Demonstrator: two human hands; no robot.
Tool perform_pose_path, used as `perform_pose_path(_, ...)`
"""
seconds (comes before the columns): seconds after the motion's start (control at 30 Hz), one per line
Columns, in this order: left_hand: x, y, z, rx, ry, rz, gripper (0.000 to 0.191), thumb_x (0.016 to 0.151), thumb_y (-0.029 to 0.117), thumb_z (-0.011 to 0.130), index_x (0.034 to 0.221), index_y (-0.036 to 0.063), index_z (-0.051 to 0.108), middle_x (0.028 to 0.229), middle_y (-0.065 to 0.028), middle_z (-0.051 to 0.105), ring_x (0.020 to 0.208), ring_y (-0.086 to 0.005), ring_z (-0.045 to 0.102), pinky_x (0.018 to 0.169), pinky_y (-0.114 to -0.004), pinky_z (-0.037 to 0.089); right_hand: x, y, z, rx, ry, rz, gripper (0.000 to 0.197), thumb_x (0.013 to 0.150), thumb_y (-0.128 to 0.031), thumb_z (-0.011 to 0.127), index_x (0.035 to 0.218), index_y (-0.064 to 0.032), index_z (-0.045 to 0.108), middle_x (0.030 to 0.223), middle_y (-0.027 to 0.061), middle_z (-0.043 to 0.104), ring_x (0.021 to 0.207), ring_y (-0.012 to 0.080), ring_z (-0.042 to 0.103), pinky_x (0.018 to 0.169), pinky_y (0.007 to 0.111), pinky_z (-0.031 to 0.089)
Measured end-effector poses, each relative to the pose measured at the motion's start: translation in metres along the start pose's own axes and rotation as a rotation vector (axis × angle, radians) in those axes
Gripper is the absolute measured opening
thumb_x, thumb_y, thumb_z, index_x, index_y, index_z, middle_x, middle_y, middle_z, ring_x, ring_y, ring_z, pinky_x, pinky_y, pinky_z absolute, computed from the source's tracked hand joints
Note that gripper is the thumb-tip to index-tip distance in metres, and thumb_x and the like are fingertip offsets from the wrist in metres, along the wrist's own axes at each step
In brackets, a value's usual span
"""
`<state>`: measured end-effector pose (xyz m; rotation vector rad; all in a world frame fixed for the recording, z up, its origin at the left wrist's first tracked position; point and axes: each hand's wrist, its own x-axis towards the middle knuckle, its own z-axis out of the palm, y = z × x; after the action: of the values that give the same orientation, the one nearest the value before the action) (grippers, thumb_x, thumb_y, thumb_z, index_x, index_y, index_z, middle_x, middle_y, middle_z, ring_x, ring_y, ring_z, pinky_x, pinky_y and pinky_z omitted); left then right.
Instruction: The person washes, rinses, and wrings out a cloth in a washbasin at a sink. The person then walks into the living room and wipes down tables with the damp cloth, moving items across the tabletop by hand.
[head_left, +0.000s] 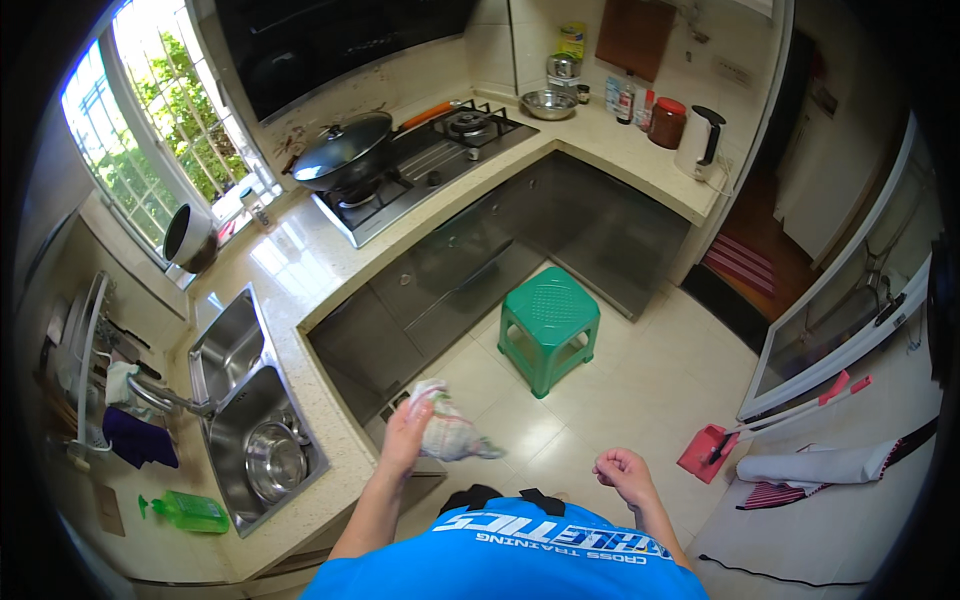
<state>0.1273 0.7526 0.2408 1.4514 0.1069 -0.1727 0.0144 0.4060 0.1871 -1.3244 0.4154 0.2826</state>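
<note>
My left hand (406, 436) grips a crumpled pale cloth (450, 433) with coloured lines, held over the floor beside the sink counter. One end of the cloth sticks out to the right. In front of my body, my right hand (624, 474) is curled with nothing visible in it. Beyond both hands a green plastic stool (551, 304) stands upright on the tiled floor. Nearest my left arm is the double steel sink (315, 461), where a shiny metal pot (275, 463) sits in the nearer basin.
A lidded wok (345, 154) rests on the gas hob (431, 180). A green pump bottle (195, 511) lies near the sink. On the right counter are a steel bowl (548, 105), a red-lidded jar (667, 124) and an electric kettle (697, 144). A red dustpan (703, 452) leans at right.
</note>
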Motion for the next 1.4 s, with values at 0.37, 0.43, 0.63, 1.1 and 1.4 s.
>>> perform_pose_path(0.37, 0.035, 0.026, 0.214, -0.130, -0.695, -0.378, 0.037, 0.092, 0.026, 0.055, 0.121, 0.0031, 0.051, 0.106, -0.0051, 0.060, 0.095, -0.0120, 0.057, 0.081, -0.028, 0.048, 0.019, -0.073, -0.051, 0.053, -0.265, -0.212, 0.042, 0.080, -0.008, 0.069, 0.118, -0.0013, 0.052, 0.107, 0.0076, 0.059, 0.095, 0.0146, 0.058, 0.084, 0.027, 0.048)
perform_pose_path(0.43, 0.056, 0.026, 0.235, -0.120, -0.704, -0.418, 0.038, 0.092, 0.026, 0.056, 0.121, 0.0027, 0.050, 0.107, -0.0054, 0.060, 0.095, -0.0118, 0.057, 0.081, -0.027, 0.047, 0.030, -0.076, -0.068, 0.086, -0.339, -0.052, 0.041, 0.080, -0.007, 0.069, 0.117, -0.0013, 0.052, 0.108, 0.0077, 0.059, 0.097, 0.0139, 0.057, 0.084, 0.026, 0.048)
perform_pose_path(0.63, 0.133, 0.021, 0.306, -0.142, -0.888, -0.467, 0.038, 0.092, 0.027, 0.056, 0.121, 0.0022, 0.050, 0.109, -0.0063, 0.059, 0.097, -0.0120, 0.056, 0.083, -0.028, 0.047, 0.070, -0.122, -0.119, -0.060, -0.078, -0.227, 0.030, 0.077, -0.011, 0.073, 0.102, -0.0019, 0.060, 0.097, 0.0036, 0.061, 0.087, 0.0120, 0.060, 0.078, 0.024, 0.049)
perform_pose_path(1.1, 0.290, 0.038, 0.498, 0.130, -1.244, -0.316, 0.046, 0.084, 0.017, 0.067, 0.122, 0.0004, 0.047, 0.109, -0.0050, 0.057, 0.100, -0.0103, 0.052, 0.087, -0.026, 0.042, 0.158, -0.225, -0.255, 0.126, 0.069, -0.092, 0.038, 0.078, -0.015, 0.072, 0.108, -0.0016, 0.054, 0.098, 0.0059, 0.059, 0.089, 0.0112, 0.057, 0.074, 0.025, 0.047)
perform_pose_path(1.4, 0.321, 0.021, 0.664, 0.192, -1.102, -0.304, 0.044, 0.087, 0.022, 0.065, 0.121, -0.0004, 0.048, 0.105, -0.0066, 0.058, 0.096, -0.0108, 0.054, 0.083, -0.026, 0.046, 0.207, -0.270, -0.421, 0.035, 0.087, -0.131, 0.034, 0.076, -0.024, 0.074, 0.097, 0.0006, 0.061, 0.083, 0.0042, 0.062, 0.078, 0.0104, 0.057, 0.070, 0.027, 0.046)
